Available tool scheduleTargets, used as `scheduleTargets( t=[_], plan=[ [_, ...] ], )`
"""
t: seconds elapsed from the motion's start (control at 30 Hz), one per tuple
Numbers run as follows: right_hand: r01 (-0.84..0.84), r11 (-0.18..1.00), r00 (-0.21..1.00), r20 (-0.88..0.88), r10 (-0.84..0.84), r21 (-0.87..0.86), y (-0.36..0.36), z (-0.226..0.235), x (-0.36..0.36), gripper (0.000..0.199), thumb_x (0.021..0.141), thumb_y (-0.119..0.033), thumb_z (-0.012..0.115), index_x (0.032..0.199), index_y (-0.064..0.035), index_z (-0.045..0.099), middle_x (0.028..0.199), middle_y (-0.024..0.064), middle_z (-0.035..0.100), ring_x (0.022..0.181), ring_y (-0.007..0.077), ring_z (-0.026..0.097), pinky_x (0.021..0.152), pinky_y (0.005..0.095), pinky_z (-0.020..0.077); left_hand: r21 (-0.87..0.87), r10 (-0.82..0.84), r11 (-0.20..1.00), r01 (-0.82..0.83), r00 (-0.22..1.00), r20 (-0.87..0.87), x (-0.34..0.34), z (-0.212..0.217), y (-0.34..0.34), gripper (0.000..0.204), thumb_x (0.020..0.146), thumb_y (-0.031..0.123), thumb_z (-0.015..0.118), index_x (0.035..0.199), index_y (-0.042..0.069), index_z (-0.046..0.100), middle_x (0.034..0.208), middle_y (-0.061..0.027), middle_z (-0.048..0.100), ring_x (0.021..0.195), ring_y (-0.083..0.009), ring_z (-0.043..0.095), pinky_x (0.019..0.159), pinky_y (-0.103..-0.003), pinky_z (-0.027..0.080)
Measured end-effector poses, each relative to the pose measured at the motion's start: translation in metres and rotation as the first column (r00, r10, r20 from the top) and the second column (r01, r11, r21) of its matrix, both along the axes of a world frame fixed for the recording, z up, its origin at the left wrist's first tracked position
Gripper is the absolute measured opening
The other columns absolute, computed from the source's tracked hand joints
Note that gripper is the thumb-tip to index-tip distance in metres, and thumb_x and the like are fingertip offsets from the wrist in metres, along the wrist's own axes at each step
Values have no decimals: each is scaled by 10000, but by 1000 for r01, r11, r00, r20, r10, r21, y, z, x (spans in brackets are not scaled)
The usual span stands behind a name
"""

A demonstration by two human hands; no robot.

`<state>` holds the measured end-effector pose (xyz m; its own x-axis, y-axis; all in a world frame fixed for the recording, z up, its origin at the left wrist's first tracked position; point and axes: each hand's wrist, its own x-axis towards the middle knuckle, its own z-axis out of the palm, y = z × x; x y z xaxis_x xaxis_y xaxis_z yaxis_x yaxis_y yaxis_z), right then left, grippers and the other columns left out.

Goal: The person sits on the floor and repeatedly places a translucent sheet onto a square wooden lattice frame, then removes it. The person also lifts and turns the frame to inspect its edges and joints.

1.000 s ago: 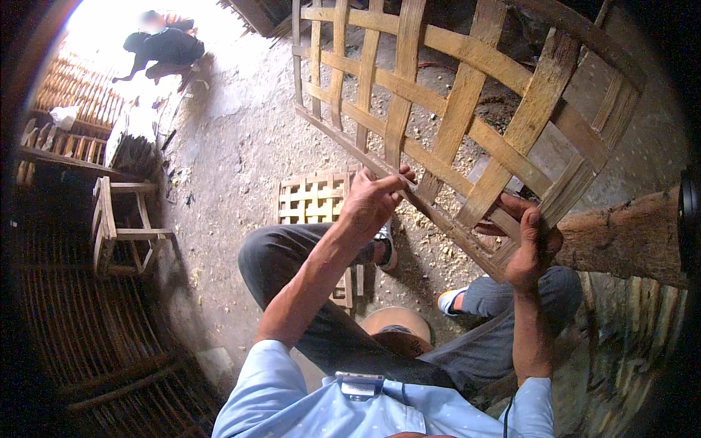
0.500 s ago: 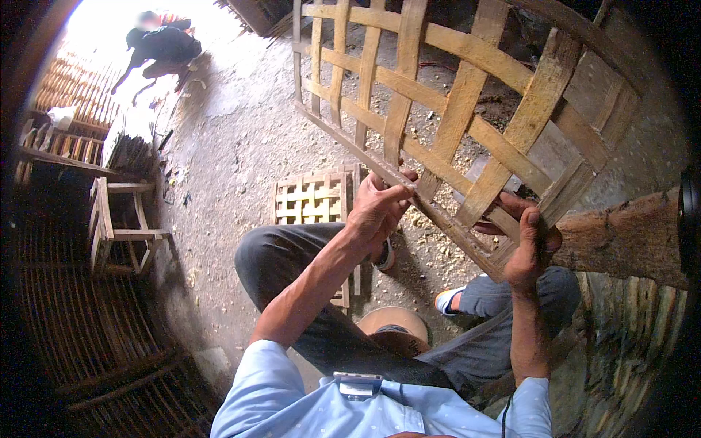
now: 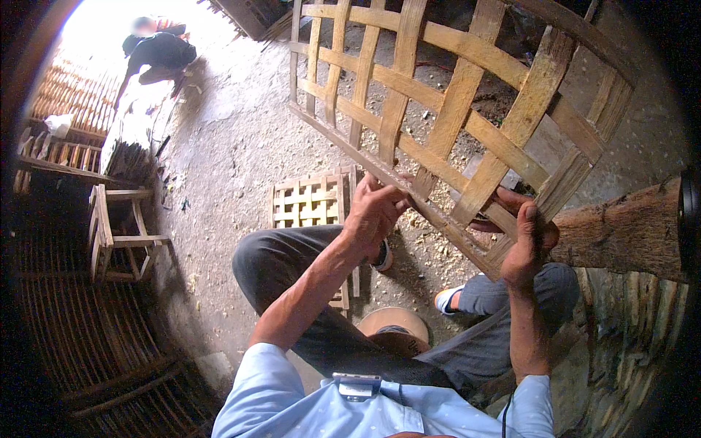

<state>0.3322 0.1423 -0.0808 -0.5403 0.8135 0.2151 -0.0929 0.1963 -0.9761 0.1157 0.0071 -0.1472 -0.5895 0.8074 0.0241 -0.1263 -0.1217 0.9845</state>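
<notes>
A large woven lattice panel (image 3: 447,131), yellowish flat strips crossing inside a wooden frame, is held up tilted before me. My left hand (image 3: 374,212) has its fingers bent around the panel's lower rail, near the middle of that edge. At the panel's near right corner, my right hand (image 3: 527,237) grips the frame, thumb on the face and fingers passing behind and through a gap between strips. Some of the left fingertips are hidden by the rail.
Smaller woven frames (image 3: 310,201) lie on the ground beyond my left knee. A round brown stool or hat-like object (image 3: 393,325) sits between my legs. A wooden log (image 3: 621,228) is at right, a small wooden stool (image 3: 124,235) at left. Another person (image 3: 159,58) bends over far left.
The panel has shifted very slightly toward the left and down, both hands still on it. The person in the distance has moved a little, bending lower.
</notes>
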Motion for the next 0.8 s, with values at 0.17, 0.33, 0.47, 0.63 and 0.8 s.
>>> scheduleTargets(
  t=[0.17,0.33,0.47,0.63,0.8],
  plan=[
    [-35,993,996,-79,26,-114,-8,7,-6,524,1065,-367,458,1129,119,644,1052,234,711,864,298,740,681,400,657,-43,13,999,14,818,574,8,11,7,517,891,14,649,1358,17,426,1086,-76,621,958,-171,641,873,-345,553],
    [-103,985,988,-131,85,-141,-12,11,-9,448,1045,-310,521,1114,108,669,1066,217,720,905,269,736,708,374,654,-26,26,1000,-11,730,683,9,10,5,492,906,23,632,1354,28,430,1070,-71,614,965,-178,640,881,-363,554],
    [-64,988,994,-97,51,-137,-13,10,-8,451,1050,-306,508,1108,111,669,1057,212,721,900,272,736,702,374,655,-48,50,999,-23,718,694,8,12,4,398,930,64,616,1297,47,464,1062,-72,617,956,-187,649,880,-377,560],
    [-24,986,996,-89,9,-162,-6,11,-8,518,1048,-373,512,1096,118,671,1055,206,717,882,284,736,691,388,658,-11,12,1000,-6,669,743,7,28,6,314,965,148,605,1236,47,485,1027,-84,626,914,-201,674,869,-390,577],
    [29,986,994,-100,-45,-162,-3,10,-9,511,1080,-362,425,1141,101,633,1073,239,707,877,310,739,659,421,666,139,-114,990,23,714,691,2,20,3,326,963,159,623,1225,23,484,990,-83,649,892,-190,684,864,-394,592]
  ],
)
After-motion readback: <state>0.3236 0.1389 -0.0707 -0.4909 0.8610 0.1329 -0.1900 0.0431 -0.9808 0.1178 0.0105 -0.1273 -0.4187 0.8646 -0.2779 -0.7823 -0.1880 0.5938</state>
